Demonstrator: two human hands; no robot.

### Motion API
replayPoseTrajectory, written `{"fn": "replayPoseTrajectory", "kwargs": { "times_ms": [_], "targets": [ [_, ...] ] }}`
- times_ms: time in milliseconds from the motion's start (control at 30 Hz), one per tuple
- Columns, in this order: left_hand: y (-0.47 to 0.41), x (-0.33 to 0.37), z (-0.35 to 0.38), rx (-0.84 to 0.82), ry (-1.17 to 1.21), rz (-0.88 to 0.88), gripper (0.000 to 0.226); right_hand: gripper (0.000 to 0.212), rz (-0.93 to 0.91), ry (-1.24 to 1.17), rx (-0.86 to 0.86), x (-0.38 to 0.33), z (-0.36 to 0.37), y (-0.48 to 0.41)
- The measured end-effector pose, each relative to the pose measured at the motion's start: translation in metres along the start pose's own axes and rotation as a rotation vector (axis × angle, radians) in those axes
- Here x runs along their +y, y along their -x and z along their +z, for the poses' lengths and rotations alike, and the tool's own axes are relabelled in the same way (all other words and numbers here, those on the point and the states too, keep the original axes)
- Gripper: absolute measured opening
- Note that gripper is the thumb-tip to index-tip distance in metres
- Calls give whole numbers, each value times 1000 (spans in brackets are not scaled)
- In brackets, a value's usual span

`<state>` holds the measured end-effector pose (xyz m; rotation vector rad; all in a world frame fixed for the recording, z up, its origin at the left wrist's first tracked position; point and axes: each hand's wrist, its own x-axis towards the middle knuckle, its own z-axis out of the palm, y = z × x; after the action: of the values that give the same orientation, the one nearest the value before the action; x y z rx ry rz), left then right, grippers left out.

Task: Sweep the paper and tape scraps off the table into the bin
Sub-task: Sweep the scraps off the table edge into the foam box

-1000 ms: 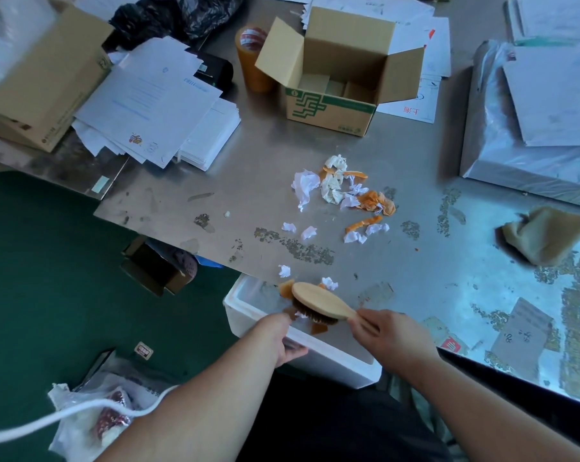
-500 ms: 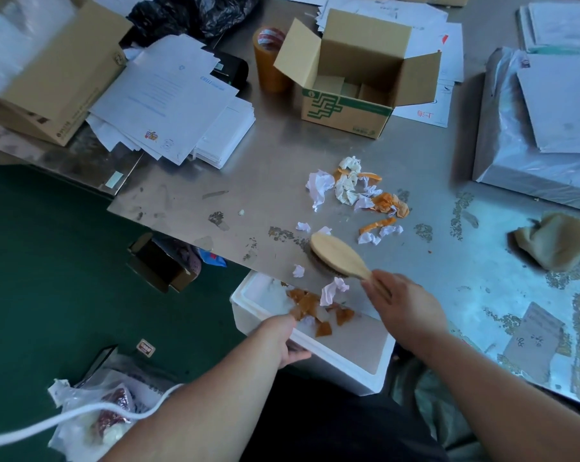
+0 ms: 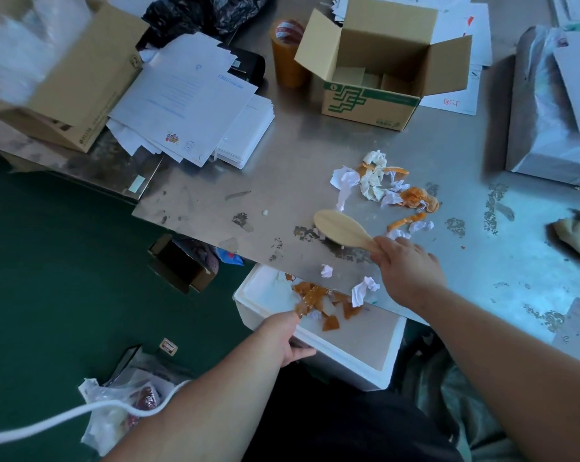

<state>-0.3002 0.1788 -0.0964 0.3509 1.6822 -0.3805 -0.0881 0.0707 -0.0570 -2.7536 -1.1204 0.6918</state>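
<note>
The right hand (image 3: 405, 271) is clamped round the handle of a wooden brush (image 3: 342, 230), whose head sits bristles-down on the counter (image 3: 282, 181), just short of the main pile of scraps (image 3: 382, 188). The pile is crumpled white paper and orange tape, lying well back from the edge. The left hand (image 3: 282, 338) holds the near rim of the white foam bin (image 3: 348, 368), which is tucked under the counter's edge. Its fingers are mostly hidden, so how firm that hold is I can't fully tell. Orange bits (image 3: 318, 301) already lie in the bin, and two loose white scraps (image 3: 364, 290) sit right at the lip above it. The risk from here is aim. The bin's mouth is narrow next to the spread of the pile, so a fast or wide stroke would probably flick light paper past the rim onto the green floor (image 3: 65, 261). Tape pieces may also stick to the bristles or the metal and smear along rather than slide. If the bin drifts from under the edge, everything misses it.
</note>
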Motion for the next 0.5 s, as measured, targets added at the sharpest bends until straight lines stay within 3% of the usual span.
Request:
{"fn": "replayPoseTrajectory", "kwargs": {
  "times_ms": [500],
  "targets": [
    [-3, -4, 1, -74, -1, 19, 31, 36, 3, 19, -160, -9, 38, 98]
  ]
}}
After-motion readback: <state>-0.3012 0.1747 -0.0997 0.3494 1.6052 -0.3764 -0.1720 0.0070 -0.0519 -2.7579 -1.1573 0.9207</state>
